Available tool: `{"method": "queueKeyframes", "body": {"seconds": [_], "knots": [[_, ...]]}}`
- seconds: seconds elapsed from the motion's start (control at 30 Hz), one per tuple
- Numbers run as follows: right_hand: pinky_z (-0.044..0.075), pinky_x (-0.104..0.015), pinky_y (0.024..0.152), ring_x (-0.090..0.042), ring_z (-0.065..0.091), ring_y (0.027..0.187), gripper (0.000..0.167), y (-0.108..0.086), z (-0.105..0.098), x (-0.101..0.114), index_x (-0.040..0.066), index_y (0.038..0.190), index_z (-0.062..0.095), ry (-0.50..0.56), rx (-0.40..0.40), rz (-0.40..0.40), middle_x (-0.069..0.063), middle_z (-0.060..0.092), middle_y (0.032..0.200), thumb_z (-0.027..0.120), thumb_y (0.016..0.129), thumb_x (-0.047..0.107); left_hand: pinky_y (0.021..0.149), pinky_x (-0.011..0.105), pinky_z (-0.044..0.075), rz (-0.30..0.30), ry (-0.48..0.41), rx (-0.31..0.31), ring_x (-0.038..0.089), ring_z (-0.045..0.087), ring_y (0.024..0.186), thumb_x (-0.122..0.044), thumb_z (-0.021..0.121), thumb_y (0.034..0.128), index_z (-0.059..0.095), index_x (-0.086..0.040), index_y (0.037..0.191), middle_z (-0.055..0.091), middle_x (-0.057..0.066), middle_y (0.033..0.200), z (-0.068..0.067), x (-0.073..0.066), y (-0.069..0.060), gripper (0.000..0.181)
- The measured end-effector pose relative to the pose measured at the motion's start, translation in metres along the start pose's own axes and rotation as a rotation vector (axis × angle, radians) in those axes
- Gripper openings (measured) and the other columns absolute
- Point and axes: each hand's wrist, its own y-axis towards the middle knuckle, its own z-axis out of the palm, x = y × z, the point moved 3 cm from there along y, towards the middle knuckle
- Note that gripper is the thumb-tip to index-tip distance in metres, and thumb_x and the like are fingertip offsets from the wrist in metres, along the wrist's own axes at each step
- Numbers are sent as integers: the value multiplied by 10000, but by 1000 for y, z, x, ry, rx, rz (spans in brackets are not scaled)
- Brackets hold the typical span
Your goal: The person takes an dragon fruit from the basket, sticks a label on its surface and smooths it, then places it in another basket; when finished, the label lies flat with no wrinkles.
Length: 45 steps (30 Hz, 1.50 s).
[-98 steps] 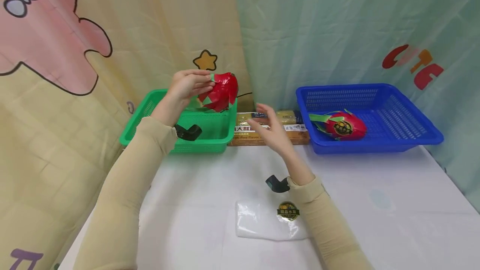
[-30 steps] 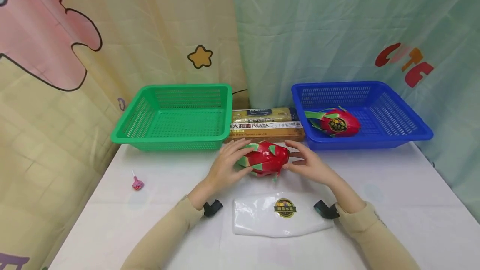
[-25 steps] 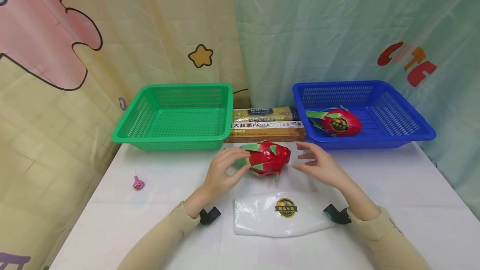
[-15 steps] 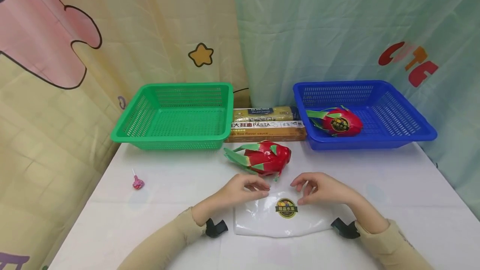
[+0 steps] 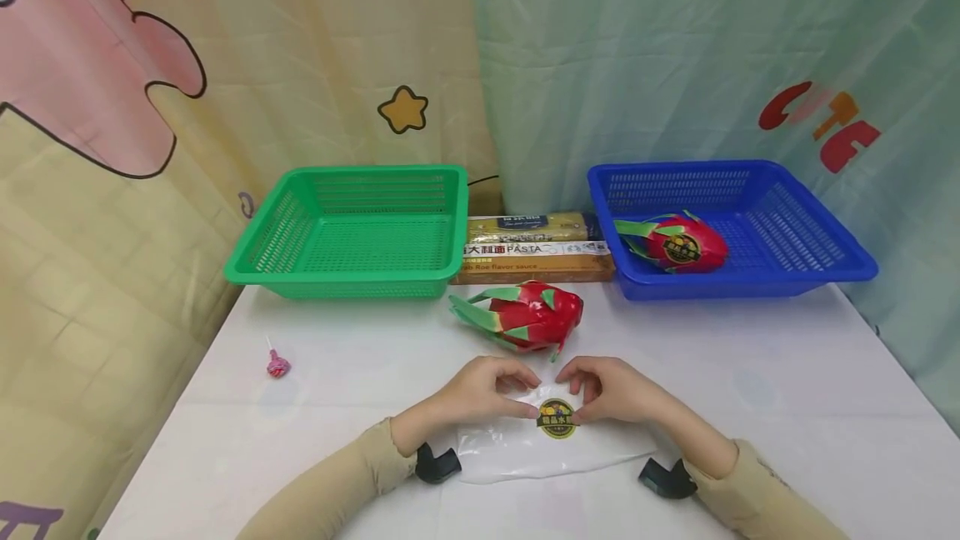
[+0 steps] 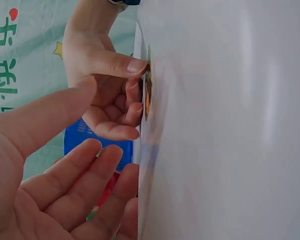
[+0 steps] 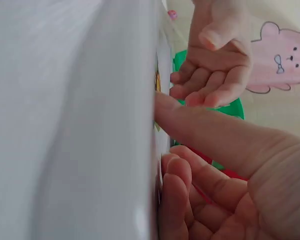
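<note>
A round black-and-gold sticker (image 5: 557,418) lies on a flat, glossy white plastic sheet (image 5: 525,458) at the front of the table. My right hand (image 5: 617,390) has its thumb on the sticker's right edge, fingers loosely bent against the sheet. Whether the sticker is lifted there I cannot tell. My left hand (image 5: 483,390) hovers at the sticker's left side, thumb and fingers spread apart; in the left wrist view nothing is between them. Just behind both hands lies a red dragon fruit (image 5: 543,315) with green leaves, no sticker visible on it.
At the back left stands a green basket (image 5: 345,280); at the back right, a blue basket (image 5: 750,280) holds another dragon fruit (image 5: 701,247) bearing a similar sticker. Pasta packages (image 5: 532,261) lie between the baskets. A wrapped lollipop (image 5: 277,365) is on the left of the table.
The dragon fruit came from over the green basket down to the table, and both hands let go of it. They then moved to the sticker; the plastic sheet shifted slightly left.
</note>
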Motion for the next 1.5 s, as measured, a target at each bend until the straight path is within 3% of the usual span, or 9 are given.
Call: {"method": "queueKeyframes", "body": {"seconds": [0.33,0.57,0.67,0.8,0.9,1.07,1.17,1.33,1.5], "knots": [[447,-234,573,-137,510,659,406,9,5,6,90,1020,650,22,-78,23,17,563,804,847,671,157,818,204,453,-15,255,8,30,579,888,-217,861,664,683,-122,1059,665,-70,988,-3,9,-1,444],[439,-236,571,-126,504,658,352,6,7,6,119,1004,676,18,-92,44,31,571,805,833,696,190,703,149,475,-3,169,28,-20,588,752,-102,811,723,710,-98,962,686,-69,864,-3,8,-1,260],[445,-237,576,-116,510,667,321,5,9,7,147,987,681,-6,-111,9,47,573,794,826,708,214,698,158,489,7,100,-2,-18,604,735,-47,768,757,711,-87,917,697,-45,845,-4,7,-1,175],[456,-233,581,-85,519,666,281,3,9,11,211,942,679,-59,-177,-45,84,571,757,822,713,290,716,193,501,41,46,-64,7,626,758,-28,726,798,706,-85,890,698,-18,835,-10,4,-1,110],[462,-250,627,-70,509,719,300,2,7,17,255,924,678,-123,-263,-84,121,573,791,829,690,367,737,215,500,76,68,-95,25,627,778,-37,700,820,696,-94,863,681,-32,824,-15,1,-2,72],[452,-366,838,-91,490,951,355,1,6,23,291,920,677,-222,-391,-151,154,549,963,845,641,433,779,215,502,101,32,-66,48,639,809,-5,638,855,678,-64,880,669,6,885,-15,0,-2,76],[456,-396,875,-100,522,979,337,1,7,22,297,919,667,-196,-377,-133,148,545,992,843,655,412,792,212,502,103,-4,-35,54,642,834,-1,626,866,681,-44,929,668,31,937,-15,1,-2,94],[444,-439,920,-125,569,988,251,3,8,19,295,905,658,-75,-293,-60,158,614,971,822,715,308,814,228,493,104,20,-23,53,621,871,-99,654,876,683,-91,992,657,-20,989,-16,1,-2,120],[425,-454,951,-126,580,995,195,2,7,18,269,904,664,28,-255,-71,149,642,944,785,764,208,864,255,464,114,81,33,56,572,1011,-291,744,812,650,-180,1119,629,-105,1111,-13,1,-3,339]]}}
